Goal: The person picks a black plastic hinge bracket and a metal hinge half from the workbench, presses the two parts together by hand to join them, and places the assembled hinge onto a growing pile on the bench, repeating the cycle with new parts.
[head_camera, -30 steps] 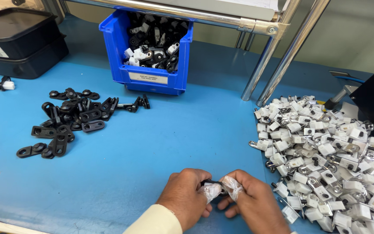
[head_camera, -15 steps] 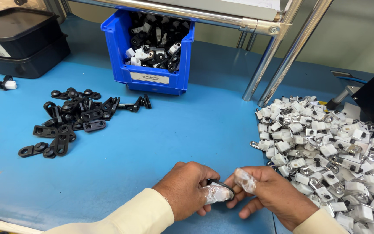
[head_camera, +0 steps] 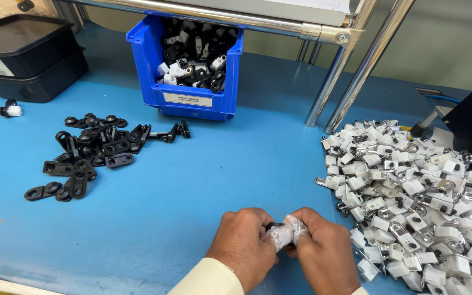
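Open blue table (head_camera: 236,180) runs thru the middle, from the near edge up to the blue bin (head_camera: 188,65). Left side is partly blocked by scattered black parts (head_camera: 91,150); black trays (head_camera: 25,57) fill the far-left corner. Right side is blocked by a white parts heap (head_camera: 411,191), w/ steel posts (head_camera: 350,71) rising behind it.

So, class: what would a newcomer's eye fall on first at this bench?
Probably the big heap of white and metal parts at the right of the blue table. Next, the blue bin at the back and the black parts scattered at the left. At the near edge, left hand and right hand together pinch a small white part.
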`<state>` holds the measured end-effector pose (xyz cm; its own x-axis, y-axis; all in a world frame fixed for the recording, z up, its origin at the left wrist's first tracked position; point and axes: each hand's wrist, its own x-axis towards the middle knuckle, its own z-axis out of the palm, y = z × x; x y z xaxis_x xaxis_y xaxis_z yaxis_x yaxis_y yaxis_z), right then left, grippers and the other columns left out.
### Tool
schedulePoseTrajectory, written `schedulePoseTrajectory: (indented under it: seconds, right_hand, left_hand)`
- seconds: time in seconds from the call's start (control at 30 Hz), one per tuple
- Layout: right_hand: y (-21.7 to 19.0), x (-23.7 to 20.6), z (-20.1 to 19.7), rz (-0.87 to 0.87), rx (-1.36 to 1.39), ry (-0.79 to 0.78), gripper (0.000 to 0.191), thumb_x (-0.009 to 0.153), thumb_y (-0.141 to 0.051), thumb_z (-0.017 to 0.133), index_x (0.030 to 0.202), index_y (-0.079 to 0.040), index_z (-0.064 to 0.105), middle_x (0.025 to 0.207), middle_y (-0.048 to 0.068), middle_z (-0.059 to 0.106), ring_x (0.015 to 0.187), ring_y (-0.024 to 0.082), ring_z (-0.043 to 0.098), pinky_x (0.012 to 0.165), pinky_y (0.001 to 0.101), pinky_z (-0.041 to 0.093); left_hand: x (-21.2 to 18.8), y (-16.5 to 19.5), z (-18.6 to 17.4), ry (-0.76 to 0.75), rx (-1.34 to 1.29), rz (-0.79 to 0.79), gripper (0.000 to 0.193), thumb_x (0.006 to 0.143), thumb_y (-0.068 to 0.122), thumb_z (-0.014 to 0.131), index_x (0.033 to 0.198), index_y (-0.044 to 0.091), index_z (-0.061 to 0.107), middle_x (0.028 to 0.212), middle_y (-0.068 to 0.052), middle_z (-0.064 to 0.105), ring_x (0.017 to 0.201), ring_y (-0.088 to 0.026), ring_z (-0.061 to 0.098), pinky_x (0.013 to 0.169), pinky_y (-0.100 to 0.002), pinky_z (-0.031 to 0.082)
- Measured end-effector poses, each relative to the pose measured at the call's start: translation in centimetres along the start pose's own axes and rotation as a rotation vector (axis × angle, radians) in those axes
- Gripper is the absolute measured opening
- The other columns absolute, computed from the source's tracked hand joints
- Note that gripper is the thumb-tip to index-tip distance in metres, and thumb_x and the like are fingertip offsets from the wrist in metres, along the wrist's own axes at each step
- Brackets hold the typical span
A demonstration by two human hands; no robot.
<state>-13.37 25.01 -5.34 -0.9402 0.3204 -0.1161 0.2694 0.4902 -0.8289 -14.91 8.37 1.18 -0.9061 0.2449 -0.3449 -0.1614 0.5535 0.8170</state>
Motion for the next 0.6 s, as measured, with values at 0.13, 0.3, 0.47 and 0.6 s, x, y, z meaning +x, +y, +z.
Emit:
schedulePoseTrajectory:
  seconds: [0.13,0.3,0.47,0.6]
  right_hand:
    - [0.5,-1.3,0.8,-0.55,-0.259,0.201,0.03,0.074,0.007,0.053,0.097,-0.003,0.07,0.085,0.009,0.077,0.078,0.018,0.075,0.07,0.0336,0.06]
    - [1.2,-1.7,-0.7,-0.308,-0.038,-0.035,0.051,0.08,0.007,0.05,0.119,-0.012,0.076,0.089,0.005,0.079,0.075,0.015,0.078,0.061,0.0282,0.067]
    - [2.0,-1.3,-1.7,0.237,0.588,-0.126,0.035,0.099,-0.024,0.054,0.119,0.001,0.07,0.101,0.018,0.076,0.074,0.025,0.075,0.058,0.0357,0.061]
    - [3.2,-1.5,-1.7,0.362,0.707,-0.308,0.029,0.093,-0.021,0.065,0.114,0.0,0.068,0.096,0.015,0.075,0.075,0.022,0.073,0.059,0.0351,0.062]
  left_hand:
    - [-0.4,-0.1,0.4,0.001,-0.202,-0.109,0.024,0.092,0.003,0.059,0.113,0.001,0.07,0.089,-0.011,0.08,0.067,-0.015,0.078,0.066,-0.029,0.066]
    - [-0.7,-0.7,0.8,0.041,-0.265,-0.129,0.023,0.093,0.004,0.059,0.111,-0.001,0.073,0.085,-0.011,0.08,0.066,-0.014,0.078,0.061,-0.026,0.065]
    - [-0.9,-1.0,0.8,0.042,-0.399,-0.167,0.03,0.095,0.024,0.073,0.11,-0.002,0.071,0.083,-0.012,0.078,0.065,-0.015,0.076,0.059,-0.026,0.063]
    - [-1.4,-1.0,0.8,0.029,-0.479,-0.213,0.032,0.096,0.026,0.074,0.109,-0.004,0.072,0.083,-0.012,0.078,0.064,-0.016,0.075,0.058,-0.026,0.063]
